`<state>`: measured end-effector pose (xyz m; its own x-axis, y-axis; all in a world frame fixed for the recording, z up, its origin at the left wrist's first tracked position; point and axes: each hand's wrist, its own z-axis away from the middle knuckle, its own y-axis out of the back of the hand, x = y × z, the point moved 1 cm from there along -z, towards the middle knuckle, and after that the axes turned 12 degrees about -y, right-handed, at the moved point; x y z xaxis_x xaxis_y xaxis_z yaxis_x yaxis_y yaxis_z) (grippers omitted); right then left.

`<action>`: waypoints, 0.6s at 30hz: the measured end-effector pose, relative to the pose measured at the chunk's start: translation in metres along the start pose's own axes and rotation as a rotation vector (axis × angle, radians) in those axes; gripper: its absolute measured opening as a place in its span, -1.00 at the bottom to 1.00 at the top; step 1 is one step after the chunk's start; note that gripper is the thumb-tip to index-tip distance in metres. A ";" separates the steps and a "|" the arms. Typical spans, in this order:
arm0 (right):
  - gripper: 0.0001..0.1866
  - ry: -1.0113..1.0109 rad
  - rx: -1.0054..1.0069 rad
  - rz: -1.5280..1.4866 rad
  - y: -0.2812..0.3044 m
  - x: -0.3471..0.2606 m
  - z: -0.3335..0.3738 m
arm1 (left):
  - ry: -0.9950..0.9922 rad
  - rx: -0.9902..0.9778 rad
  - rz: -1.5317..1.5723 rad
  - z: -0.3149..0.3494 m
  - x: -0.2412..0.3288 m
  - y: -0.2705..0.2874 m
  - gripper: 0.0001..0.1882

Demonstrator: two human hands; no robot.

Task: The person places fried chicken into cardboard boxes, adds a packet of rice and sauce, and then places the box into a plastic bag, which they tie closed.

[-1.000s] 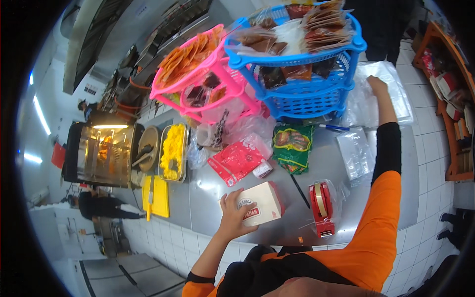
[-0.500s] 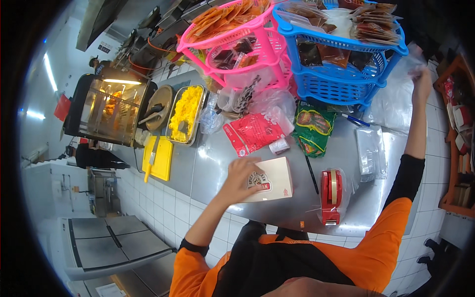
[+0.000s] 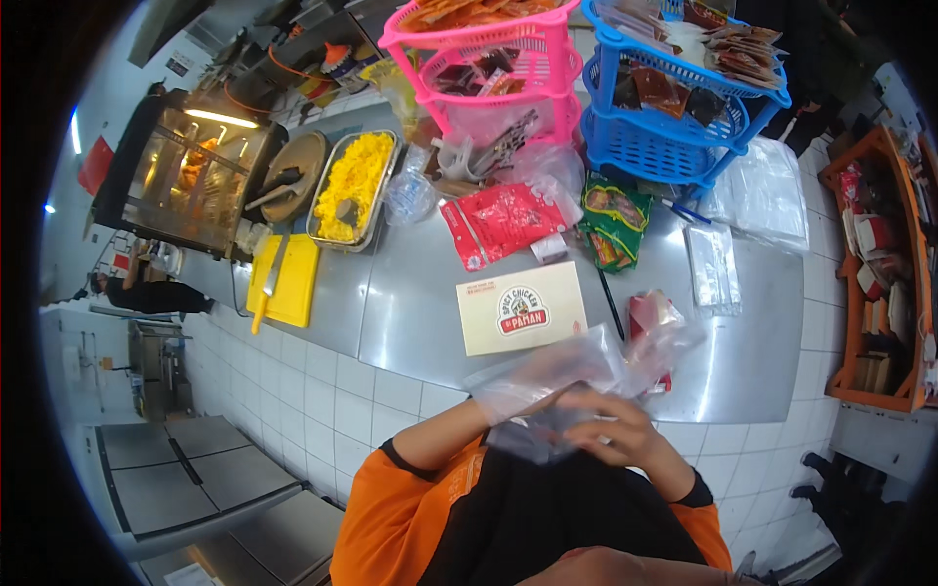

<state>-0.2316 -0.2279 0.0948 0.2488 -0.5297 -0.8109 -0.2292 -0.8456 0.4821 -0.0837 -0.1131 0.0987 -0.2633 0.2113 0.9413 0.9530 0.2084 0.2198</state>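
Observation:
In front of my body, at the table's near edge, a clear plastic bag (image 3: 583,363) is spread between my hands. My left hand (image 3: 523,402) grips it, its fingers largely covered by the film. The fingers of my right hand (image 3: 616,427) are curled at the bag's lower part, slightly blurred. Just beyond the bag, a closed cream cardboard box (image 3: 477,337) with a printed round emblem lies flat. A red tape dispenser (image 3: 642,314) sits to its right, partly covered by the see-through film. Between them is a black pen (image 3: 611,303).
Pink (image 3: 489,109) and blue (image 3: 650,156) tiered baskets of sauce packets stand at the back. Red (image 3: 503,225) and green (image 3: 614,220) packs lie before them. More clear bags (image 3: 762,195) are at right. Left are a tray of yellow food (image 3: 379,215), a knife (image 3: 274,269) and yellow board (image 3: 298,283).
My left hand has let go of the box and drawn back to the near edge. My right hand has come from the stack of bags at far right, bringing a clear plastic bag.

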 end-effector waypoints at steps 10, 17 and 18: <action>-0.50 -0.501 0.283 -0.381 -0.061 0.013 0.000 | -0.062 0.101 -0.159 0.078 0.051 0.054 -0.79; -0.49 -0.197 0.278 0.019 -0.112 -0.030 -0.077 | 0.141 0.115 0.216 0.125 0.039 0.107 -0.72; -0.48 -0.171 0.189 0.046 -0.118 -0.025 -0.084 | 0.134 0.048 0.221 0.132 0.034 0.116 -0.70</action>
<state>-0.1317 -0.1207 0.0864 0.0746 -0.5352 -0.8414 -0.4125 -0.7848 0.4626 -0.0017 0.0441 0.1221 -0.0241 0.1291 0.9913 0.9763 0.2164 -0.0045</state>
